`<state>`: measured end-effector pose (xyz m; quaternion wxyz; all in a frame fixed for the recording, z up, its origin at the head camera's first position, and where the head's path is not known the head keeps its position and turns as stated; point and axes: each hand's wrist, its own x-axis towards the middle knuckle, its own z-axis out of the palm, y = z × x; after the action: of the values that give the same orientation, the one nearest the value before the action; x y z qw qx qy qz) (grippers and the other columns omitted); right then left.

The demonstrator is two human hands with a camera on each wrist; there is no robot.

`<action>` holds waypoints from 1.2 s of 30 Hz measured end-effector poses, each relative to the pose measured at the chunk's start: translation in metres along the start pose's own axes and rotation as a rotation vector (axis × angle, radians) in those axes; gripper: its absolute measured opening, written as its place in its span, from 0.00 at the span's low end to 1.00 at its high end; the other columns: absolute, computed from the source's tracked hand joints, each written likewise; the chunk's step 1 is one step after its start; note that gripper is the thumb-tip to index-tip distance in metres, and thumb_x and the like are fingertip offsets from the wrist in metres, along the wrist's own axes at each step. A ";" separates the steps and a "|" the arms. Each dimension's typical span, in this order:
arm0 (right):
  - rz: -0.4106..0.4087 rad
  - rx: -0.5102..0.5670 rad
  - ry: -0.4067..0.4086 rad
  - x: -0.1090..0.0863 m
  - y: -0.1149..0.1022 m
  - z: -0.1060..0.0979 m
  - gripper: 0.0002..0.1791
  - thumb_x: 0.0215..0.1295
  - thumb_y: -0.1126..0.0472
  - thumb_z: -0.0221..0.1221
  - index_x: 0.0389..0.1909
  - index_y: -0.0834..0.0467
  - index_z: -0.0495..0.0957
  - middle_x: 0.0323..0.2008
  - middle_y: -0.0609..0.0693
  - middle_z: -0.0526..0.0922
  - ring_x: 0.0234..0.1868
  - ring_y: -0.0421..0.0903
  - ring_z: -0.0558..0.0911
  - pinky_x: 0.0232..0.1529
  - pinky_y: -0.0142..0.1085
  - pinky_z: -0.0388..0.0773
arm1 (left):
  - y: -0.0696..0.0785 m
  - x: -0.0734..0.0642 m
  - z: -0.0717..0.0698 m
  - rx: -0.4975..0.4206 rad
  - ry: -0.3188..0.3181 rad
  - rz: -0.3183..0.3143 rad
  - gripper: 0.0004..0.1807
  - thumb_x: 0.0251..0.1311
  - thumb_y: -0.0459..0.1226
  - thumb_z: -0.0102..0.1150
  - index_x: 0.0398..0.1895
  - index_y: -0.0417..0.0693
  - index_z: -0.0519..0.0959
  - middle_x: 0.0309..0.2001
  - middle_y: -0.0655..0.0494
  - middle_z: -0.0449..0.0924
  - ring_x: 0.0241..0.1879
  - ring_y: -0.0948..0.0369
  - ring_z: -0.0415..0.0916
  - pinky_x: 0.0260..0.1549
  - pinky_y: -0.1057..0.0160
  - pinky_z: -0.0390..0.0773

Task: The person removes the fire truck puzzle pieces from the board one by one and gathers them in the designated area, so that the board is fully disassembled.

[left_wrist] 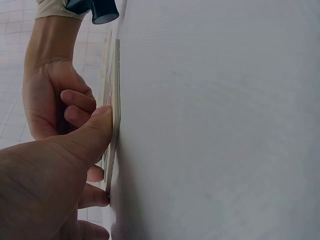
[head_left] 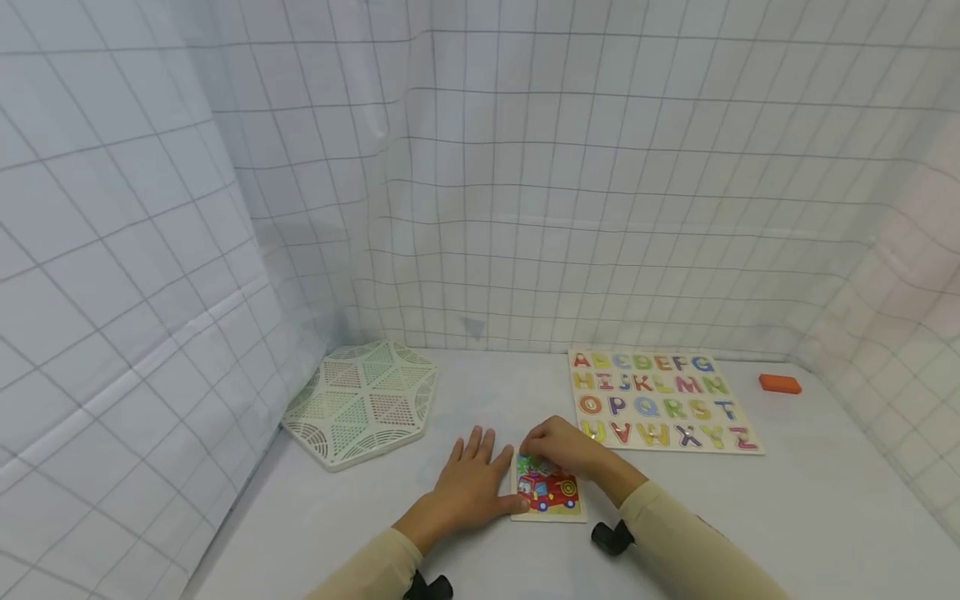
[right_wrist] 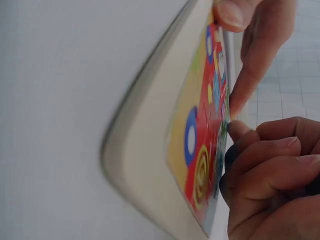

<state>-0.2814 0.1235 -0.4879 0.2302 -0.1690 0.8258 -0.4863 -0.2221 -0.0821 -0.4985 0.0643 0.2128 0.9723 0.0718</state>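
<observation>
A small picture puzzle (head_left: 551, 508) with a red truck and a pale border lies flat on the table. My left hand (head_left: 472, 483) is spread at its left side, and the thumb rests on the border. The left wrist view shows this thumb (left_wrist: 97, 130) on the puzzle's near edge. Over the upper part of the picture, my right hand (head_left: 566, 446) bends its fingers down against the puzzle. From the right wrist, its curled fingers (right_wrist: 270, 165) cover part of the picture (right_wrist: 202, 130); whether they pinch a piece is hidden.
An alphabet board (head_left: 660, 402) lies behind and to the right, close to my right hand. Farther right is an orange block (head_left: 780, 383). A white patterned hexagonal panel (head_left: 363, 400) lies at the left. Grid-patterned white cloth (head_left: 600, 208) surrounds the table.
</observation>
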 end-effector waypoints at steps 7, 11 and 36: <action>0.077 0.140 -0.016 0.002 -0.002 -0.001 0.12 0.73 0.60 0.56 0.41 0.65 0.84 0.24 0.48 0.76 0.16 0.38 0.64 0.16 0.27 0.60 | -0.002 0.000 0.001 -0.013 -0.002 -0.007 0.51 0.58 0.73 0.53 0.77 0.53 0.66 0.79 0.39 0.54 0.80 0.39 0.43 0.74 0.36 0.50; 0.088 0.182 -0.013 0.002 -0.001 -0.002 0.11 0.73 0.60 0.57 0.41 0.65 0.82 0.25 0.48 0.77 0.16 0.38 0.64 0.16 0.28 0.60 | -0.002 0.000 0.001 -0.008 -0.004 -0.003 0.51 0.58 0.74 0.52 0.78 0.53 0.65 0.79 0.38 0.53 0.80 0.39 0.43 0.74 0.36 0.49; 0.031 0.155 -0.038 0.000 0.004 -0.002 0.08 0.68 0.66 0.61 0.45 0.61 0.82 0.29 0.50 0.79 0.21 0.40 0.73 0.20 0.28 0.70 | -0.004 0.005 -0.002 -0.029 0.055 -0.001 0.46 0.64 0.70 0.49 0.76 0.51 0.68 0.78 0.36 0.56 0.79 0.37 0.44 0.74 0.36 0.50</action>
<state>-0.2823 0.1267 -0.4903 0.2658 -0.1471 0.7836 -0.5419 -0.2288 -0.0837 -0.4980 0.0407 0.2093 0.9727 0.0917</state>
